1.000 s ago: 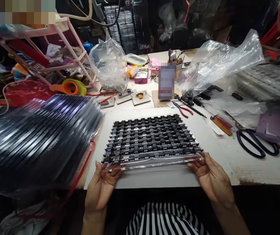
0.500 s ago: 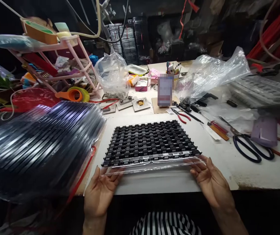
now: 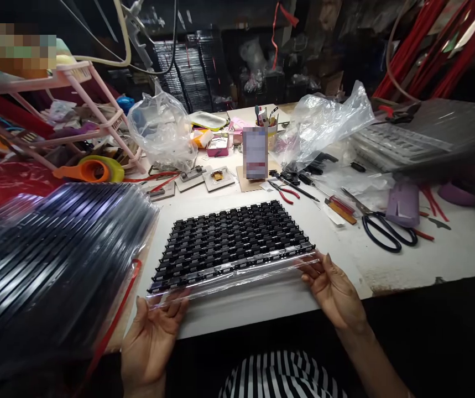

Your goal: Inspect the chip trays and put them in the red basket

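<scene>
A clear plastic tray [image 3: 257,271] carries rows of small black parts [image 3: 229,237] with pale pins or marks; their exact kind I cannot make out. My left hand [image 3: 152,334] grips the tray's near left corner, fingers beneath the plastic and thumb at its edge. At the near right corner my right hand [image 3: 332,290] holds it the same way. The tray's near edge is lifted off the white tabletop, and it sits slightly skewed, right side farther off. Left of it lies a large stack of similar trays [image 3: 67,249] with dark contents.
Scissors [image 3: 380,224], red-handled pliers [image 3: 285,192] and a purple block-like object [image 3: 403,204] lie to the right. Beyond the tray are a phone-like screen [image 3: 255,155], clear plastic bags [image 3: 160,130] and a tape dispenser [image 3: 96,168]. A pink rack [image 3: 106,121] stands back left; red strap [image 3: 119,309] hangs by the stack.
The whole view has swung to the right, so everything sits farther left in the picture. Both hands keep hold of the tray, which now appears turned a little, its left corner nearer.
</scene>
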Available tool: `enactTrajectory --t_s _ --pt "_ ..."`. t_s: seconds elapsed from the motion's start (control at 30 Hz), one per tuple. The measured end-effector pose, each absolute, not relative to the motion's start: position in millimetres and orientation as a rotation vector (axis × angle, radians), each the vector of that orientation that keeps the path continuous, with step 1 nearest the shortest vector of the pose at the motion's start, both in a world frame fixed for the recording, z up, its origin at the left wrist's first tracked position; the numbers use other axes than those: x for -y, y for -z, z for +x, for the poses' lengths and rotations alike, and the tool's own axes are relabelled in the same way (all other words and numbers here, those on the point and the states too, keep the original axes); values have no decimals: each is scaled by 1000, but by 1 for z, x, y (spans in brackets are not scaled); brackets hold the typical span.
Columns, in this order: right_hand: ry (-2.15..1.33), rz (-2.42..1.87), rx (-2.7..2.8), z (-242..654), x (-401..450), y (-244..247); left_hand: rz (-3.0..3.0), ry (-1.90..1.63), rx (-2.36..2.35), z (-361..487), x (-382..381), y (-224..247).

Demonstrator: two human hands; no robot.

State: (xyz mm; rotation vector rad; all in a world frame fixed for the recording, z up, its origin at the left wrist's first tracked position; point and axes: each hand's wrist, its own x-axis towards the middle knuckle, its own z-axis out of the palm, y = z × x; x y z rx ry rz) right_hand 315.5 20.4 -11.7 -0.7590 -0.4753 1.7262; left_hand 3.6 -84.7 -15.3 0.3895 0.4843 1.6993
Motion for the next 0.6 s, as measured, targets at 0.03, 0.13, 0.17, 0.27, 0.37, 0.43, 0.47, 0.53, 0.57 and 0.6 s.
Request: enactTrajectory --t_s 0.03,0.13,0.17,0.27,0.37,0.43,0.47,0.53,0.57,0.6 --pt "-1723 -759 471 316 -21 12 393 -1687 -466 4 84 15" --pt "-1718 -759 466 315 -21 12 407 -1652 -419 4 82 13" --pt "-1719 -762 463 316 -21 12 409 -1645 -414 4 82 12" --pt "-1715 -793 438 316 -22 12 413 -1666 -435 5 81 13" --pt "-1707 -860 388 316 -22 12 435 -1712 -495 7 80 14" --pt "-1700 -916 353 317 -22 12 432 -1722 -530 9 80 15" --pt "-1693 -944 339 318 -22 12 420 -1722 -541 9 80 14" --pt "-1678 -998 324 319 -23 12 371 -1722 -554 11 81 13" --pt "-1666 -1024 317 320 -23 12 339 -1722 -558 12 81 13" --pt "-1656 -1049 312 320 -23 12 306 -1723 -560 12 81 12"
